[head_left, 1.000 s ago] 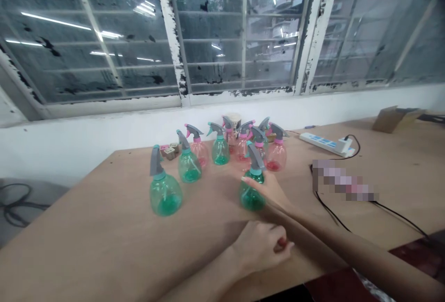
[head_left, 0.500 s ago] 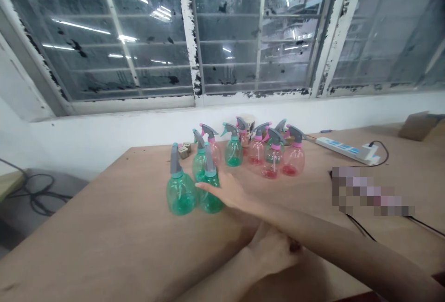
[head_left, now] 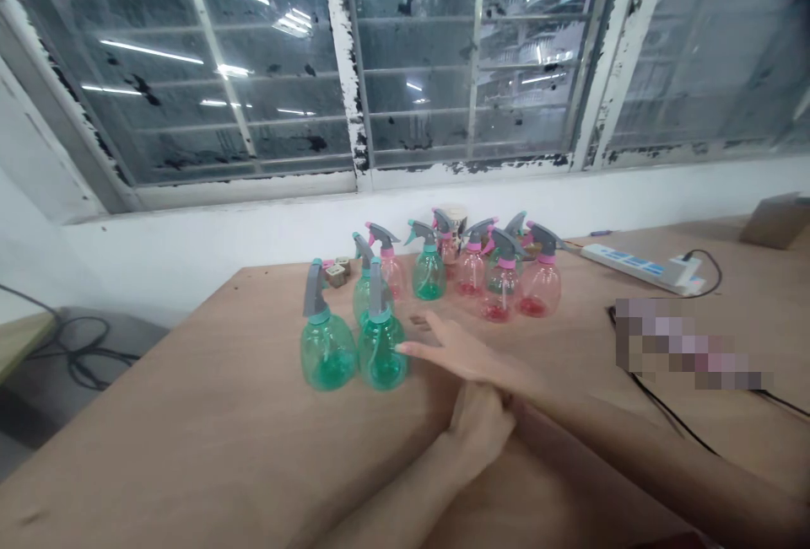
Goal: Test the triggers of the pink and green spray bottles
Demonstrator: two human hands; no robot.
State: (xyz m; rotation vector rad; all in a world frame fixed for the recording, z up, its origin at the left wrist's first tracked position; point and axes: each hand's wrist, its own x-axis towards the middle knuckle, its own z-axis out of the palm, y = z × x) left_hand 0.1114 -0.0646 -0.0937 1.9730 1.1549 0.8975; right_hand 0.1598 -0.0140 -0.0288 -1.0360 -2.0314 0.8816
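Observation:
My right hand (head_left: 456, 352) lies flat and open across the table, its fingertip at the right side of a green plastic spray bottle (head_left: 380, 355) with a grey trigger head. That bottle stands beside a second green spray bottle (head_left: 327, 352). Behind them is a cluster of several green and pink spray bottles, including a pink one (head_left: 532, 289). My left hand (head_left: 481, 422) rests on the wooden table (head_left: 190, 414) under my right wrist, holding nothing visible. Its fingers look curled and are partly hidden.
A paper cup (head_left: 453, 222) and small square pots (head_left: 336, 272) stand among the bottles by the white wall (head_left: 158, 262). At right lie a power strip (head_left: 636, 269), black cables (head_left: 671, 414) and a cardboard piece (head_left: 777, 222). A blurred patch (head_left: 689, 345) covers part of the table.
The front green bottle has moved left across the table to stand beside the other green bottle. My right hand has drawn back slightly to the right.

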